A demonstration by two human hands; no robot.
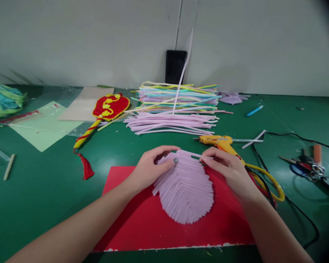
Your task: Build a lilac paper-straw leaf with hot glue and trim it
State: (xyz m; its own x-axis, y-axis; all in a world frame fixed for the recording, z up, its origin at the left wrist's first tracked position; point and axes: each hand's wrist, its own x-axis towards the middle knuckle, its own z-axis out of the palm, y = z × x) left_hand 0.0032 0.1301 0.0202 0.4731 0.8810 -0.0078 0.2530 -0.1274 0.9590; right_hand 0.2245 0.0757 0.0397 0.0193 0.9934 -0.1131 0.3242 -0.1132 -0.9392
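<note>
While the near end of the leaf-shaped chenille piece (pixel 189 201) looks complete, its far end seems to be where work is going on. Piece lies on the red board (pixel 142 235), near centre of the green table (pixel 44 215), between both hands.

Done, as far as shows: lilac strips packed side by side in a chevron, meeting along a middle line; near outline rounded and fairly even. Whether every strip is glued, cannot tell.

Unfinished, by my reading: the far rim. Left side there has strip ends jutting unevenly; at far right a narrow gap shows under the outermost lilac strip (pixel 196 155). Most of the shape appears covered; I would call it well advanced.

Left hand (pixel 149 168): thumb flat on top, fingers curled round the far left edge, grasping the piece. Right hand (pixel 230 170): thumb and fingertips pinching the right end of that outermost strip.

Stock on hand: full-length lilac chenille stems (pixel 171 123) in a heap beyond the piece, mixed-colour stems (pixel 178 98) farther back, short lilac offcuts (pixel 233 97) at far right of them. Yellow glue gun (pixel 215 140) lies just beyond the right hand, touched by neither hand.
</note>
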